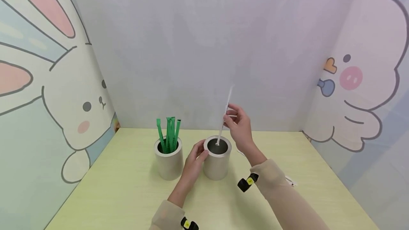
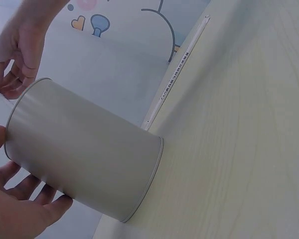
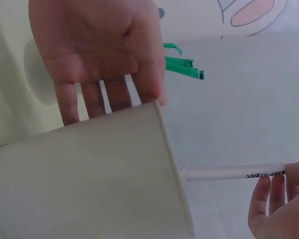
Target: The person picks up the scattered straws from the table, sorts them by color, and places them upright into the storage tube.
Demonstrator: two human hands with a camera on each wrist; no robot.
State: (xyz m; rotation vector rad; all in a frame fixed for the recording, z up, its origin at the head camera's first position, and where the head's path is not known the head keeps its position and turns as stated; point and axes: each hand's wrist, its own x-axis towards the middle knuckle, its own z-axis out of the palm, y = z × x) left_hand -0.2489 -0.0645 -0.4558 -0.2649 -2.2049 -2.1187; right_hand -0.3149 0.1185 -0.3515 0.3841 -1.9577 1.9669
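My right hand (image 1: 241, 129) pinches a thin white wrapped straw (image 1: 221, 130) with printed lettering, between thumb and fingers. The straw stands nearly upright, its lower end inside the mouth of a light grey round canister (image 1: 216, 168). In the right wrist view, the straw (image 3: 219, 172) crosses the canister's rim. My left hand (image 1: 192, 166) holds that canister from its left side, thumb near the rim and fingers against the wall (image 2: 84, 149). The canister stands upright on the table, its inside dark.
Left of my left hand, a matching canister (image 1: 170, 166) holds several green stick packets (image 1: 172, 134). Another white wrapped straw (image 2: 174, 79) lies on the table beyond the held canister. A white piece (image 1: 290, 181) shows beside my right sleeve. A pale curtain (image 1: 198, 63) hangs behind the table.
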